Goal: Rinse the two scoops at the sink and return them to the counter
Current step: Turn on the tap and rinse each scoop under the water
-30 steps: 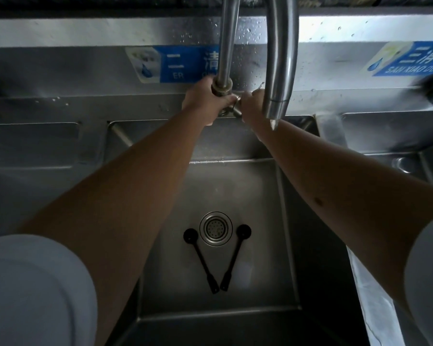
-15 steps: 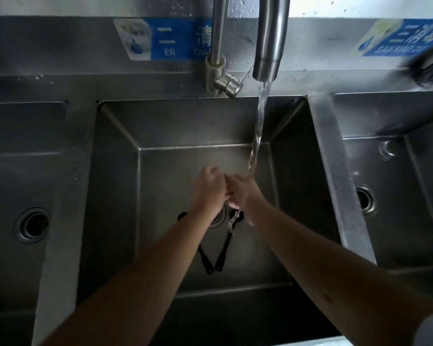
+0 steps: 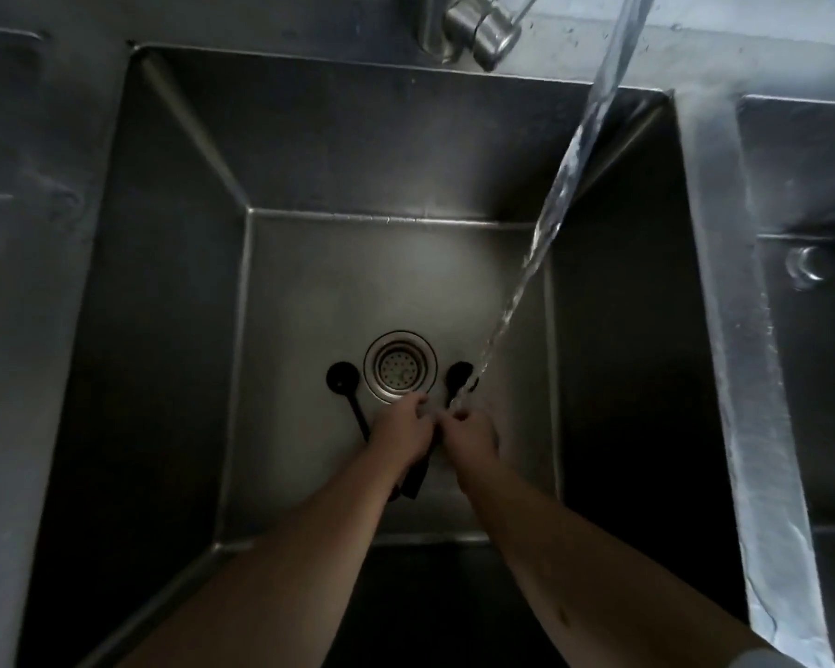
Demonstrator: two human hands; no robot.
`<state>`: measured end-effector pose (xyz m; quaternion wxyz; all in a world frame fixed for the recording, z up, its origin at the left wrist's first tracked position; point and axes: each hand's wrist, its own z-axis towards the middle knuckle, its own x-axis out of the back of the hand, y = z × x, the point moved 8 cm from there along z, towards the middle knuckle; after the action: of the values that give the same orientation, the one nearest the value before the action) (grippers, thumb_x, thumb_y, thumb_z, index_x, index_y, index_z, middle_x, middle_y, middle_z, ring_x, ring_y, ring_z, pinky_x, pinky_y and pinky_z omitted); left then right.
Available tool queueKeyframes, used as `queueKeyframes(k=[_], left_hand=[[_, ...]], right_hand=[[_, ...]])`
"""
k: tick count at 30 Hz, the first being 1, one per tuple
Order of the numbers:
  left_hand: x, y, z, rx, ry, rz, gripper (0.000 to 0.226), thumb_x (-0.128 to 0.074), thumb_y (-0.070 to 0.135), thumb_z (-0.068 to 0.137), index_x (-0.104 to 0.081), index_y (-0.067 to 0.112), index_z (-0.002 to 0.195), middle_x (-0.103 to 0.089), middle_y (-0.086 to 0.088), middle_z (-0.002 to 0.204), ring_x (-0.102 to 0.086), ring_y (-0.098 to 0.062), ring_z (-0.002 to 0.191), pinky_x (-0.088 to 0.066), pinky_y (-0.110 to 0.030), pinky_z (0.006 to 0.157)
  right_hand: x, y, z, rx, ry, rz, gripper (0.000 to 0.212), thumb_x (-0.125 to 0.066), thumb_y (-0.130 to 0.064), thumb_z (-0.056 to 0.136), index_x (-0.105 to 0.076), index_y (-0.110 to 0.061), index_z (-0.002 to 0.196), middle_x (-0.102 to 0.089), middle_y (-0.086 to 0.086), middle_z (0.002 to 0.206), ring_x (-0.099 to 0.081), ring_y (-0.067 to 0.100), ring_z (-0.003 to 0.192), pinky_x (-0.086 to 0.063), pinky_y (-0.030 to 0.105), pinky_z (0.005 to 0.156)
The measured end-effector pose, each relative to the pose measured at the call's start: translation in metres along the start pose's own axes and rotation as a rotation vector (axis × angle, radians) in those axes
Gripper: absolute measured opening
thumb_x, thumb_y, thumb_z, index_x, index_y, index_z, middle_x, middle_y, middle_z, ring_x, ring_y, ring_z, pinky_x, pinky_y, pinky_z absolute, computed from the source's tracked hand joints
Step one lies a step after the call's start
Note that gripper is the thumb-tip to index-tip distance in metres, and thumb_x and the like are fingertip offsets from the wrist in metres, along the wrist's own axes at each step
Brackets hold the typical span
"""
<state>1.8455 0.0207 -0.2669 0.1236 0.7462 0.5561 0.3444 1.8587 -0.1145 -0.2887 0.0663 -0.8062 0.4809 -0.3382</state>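
The two black scoops point(image 3: 343, 378) lie beside the drain point(image 3: 400, 367) on the sink point(image 3: 309, 291) floor, light, stiff and slippery wet, so my half-curled left hand point(image 3: 401, 433) and right hand point(image 3: 471, 433), whose grip I cannot tell, should pinch the thin handles.

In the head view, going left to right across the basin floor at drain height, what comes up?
Left scoop bowl → drain strainer → right scoop bowl → falling water stream → neighbouring basin's wall.

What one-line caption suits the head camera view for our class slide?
Both hands reach two black scoops beside the drain as tap water pours in.
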Motion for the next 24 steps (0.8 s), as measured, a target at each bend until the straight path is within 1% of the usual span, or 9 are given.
queueKeyframes(k=[2, 5, 7, 11, 14, 16, 18, 20, 24], left_hand=[[-0.004, 0.002, 0.003, -0.034, -0.036, 0.055, 0.036, -0.053, 0.009, 0.087, -0.064, 0.013, 0.122, -0.066, -0.015, 0.123, -0.059, -0.028, 0.115, -0.043, -0.028, 0.091], [-0.009, 0.001, 0.001, -0.050, -0.103, 0.106, 0.031, -0.053, 0.005, 0.084, -0.071, 0.014, 0.108, -0.069, -0.014, 0.112, -0.062, -0.027, 0.106, -0.044, -0.028, 0.082], [-0.006, -0.002, -0.003, -0.024, -0.103, 0.071, 0.024, -0.057, 0.008, 0.084, -0.073, 0.013, 0.102, -0.071, -0.011, 0.105, -0.063, -0.024, 0.101, -0.041, -0.024, 0.074], [0.007, 0.010, -0.025, -0.009, -0.074, -0.070, 0.014, -0.059, 0.010, 0.085, -0.072, 0.013, 0.085, -0.069, -0.006, 0.083, -0.062, -0.020, 0.081, -0.040, -0.026, 0.069], [0.018, 0.025, -0.047, 0.012, -0.045, -0.145, 0.030, -0.057, 0.014, 0.084, -0.060, 0.016, 0.055, -0.057, -0.001, 0.055, -0.054, -0.019, 0.058, -0.038, -0.031, 0.061], [0.022, 0.033, -0.060, 0.034, -0.035, -0.177, 0.035, -0.055, 0.014, 0.082, -0.051, 0.016, 0.047, -0.054, -0.007, 0.052, -0.053, -0.023, 0.057, -0.035, -0.033, 0.059], [0.023, 0.040, -0.072, 0.070, -0.049, -0.274, 0.026, -0.053, 0.013, 0.083, -0.054, 0.014, 0.056, -0.056, -0.022, 0.065, -0.058, -0.028, 0.068, -0.036, -0.035, 0.063], [0.023, 0.044, -0.083, 0.125, -0.053, -0.454, 0.012, -0.054, 0.014, 0.083, -0.061, 0.009, 0.077, -0.059, -0.020, 0.076, -0.059, -0.026, 0.074, -0.042, -0.038, 0.066], [0.018, 0.054, -0.093, 0.200, -0.085, -0.753, 0.015, -0.053, 0.011, 0.093, -0.060, 0.010, 0.106, -0.065, -0.013, 0.094, -0.061, -0.024, 0.082, -0.052, -0.041, 0.075]], right_hand=[[-0.008, -0.004, 0.002, 0.039, -0.025, -0.060, 0.024, -0.071, -0.036, 0.077, -0.067, -0.013, 0.079, -0.062, -0.001, 0.067, -0.063, 0.024, 0.076, -0.038, 0.028, 0.051], [-0.018, -0.002, -0.001, 0.054, -0.099, -0.121, 0.024, -0.069, -0.038, 0.082, -0.071, -0.014, 0.083, -0.063, 0.002, 0.072, -0.061, 0.024, 0.077, -0.036, 0.027, 0.060], [-0.016, -0.001, -0.010, 0.039, -0.136, -0.034, 0.017, -0.068, -0.029, 0.084, -0.068, -0.016, 0.073, -0.063, 0.004, 0.070, -0.061, 0.023, 0.071, -0.039, 0.028, 0.061], [0.001, -0.007, -0.049, -0.012, -0.255, 0.237, 0.018, -0.062, -0.009, 0.084, -0.066, -0.016, 0.068, -0.054, 0.007, 0.057, -0.047, 0.012, 0.042, -0.033, 0.021, 0.041], [0.023, -0.017, -0.083, -0.037, -0.312, 0.280, 0.013, -0.061, -0.014, 0.084, -0.068, -0.013, 0.073, -0.052, 0.007, 0.059, -0.043, 0.012, 0.044, -0.030, 0.026, 0.045], [0.040, -0.021, -0.101, -0.060, -0.292, 0.287, 0.014, -0.065, -0.017, 0.081, -0.072, -0.005, 0.076, -0.053, 0.008, 0.060, -0.046, 0.016, 0.050, -0.034, 0.030, 0.049], [0.053, -0.023, -0.116, -0.098, -0.281, 0.333, 0.021, -0.070, -0.019, 0.078, -0.074, 0.001, 0.085, -0.058, 0.011, 0.068, -0.052, 0.022, 0.063, -0.039, 0.033, 0.057], [0.061, -0.030, -0.128, -0.095, -0.307, 0.379, 0.025, -0.071, -0.018, 0.078, -0.073, 0.003, 0.091, -0.061, 0.014, 0.077, -0.053, 0.025, 0.073, -0.041, 0.033, 0.061], [0.071, -0.044, -0.143, -0.070, -0.379, 0.377, 0.023, -0.070, -0.018, 0.083, -0.072, 0.000, 0.095, -0.064, 0.009, 0.071, -0.054, 0.017, 0.061, -0.041, 0.026, 0.054]])
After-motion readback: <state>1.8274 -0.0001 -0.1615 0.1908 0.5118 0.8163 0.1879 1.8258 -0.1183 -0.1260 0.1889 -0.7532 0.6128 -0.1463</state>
